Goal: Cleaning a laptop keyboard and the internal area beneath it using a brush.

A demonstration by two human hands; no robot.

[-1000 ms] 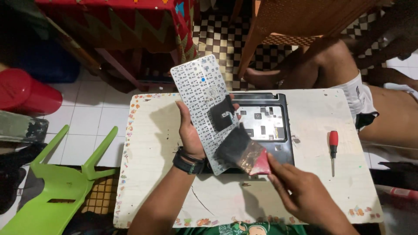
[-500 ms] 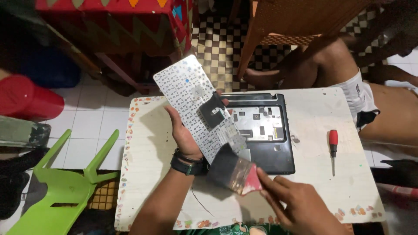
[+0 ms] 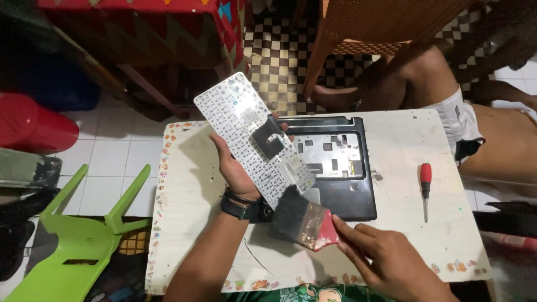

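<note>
We were in the middle of dusting the loose keyboard (image 3: 254, 140), judging by how things lay. Our left hand (image 3: 238, 170) was closed around it from beneath, holding it lifted off the desk (image 3: 190, 184) and tilted, so that it ran from the upper centre of the frame down toward the middle, its pale underside with a dark patch facing us.

Our right hand (image 3: 386, 260), at the lower right, gripped a wide paintbrush (image 3: 302, 221) by its red end. The dark bristles lay against the lower end of the keyboard, just beside our left wrist and its black wristband (image 3: 239, 206).

Behind the keyboard, in the centre of the frame, the black laptop base (image 3: 335, 168) lay flat on the desk with its keyboard bay open. A red-handled screwdriver (image 3: 425, 187) lay well apart, toward the right edge.

The next stroke, we judged, called for a steady left grip, bristles drawn lightly along the underside, and care around the dark patch.
</note>
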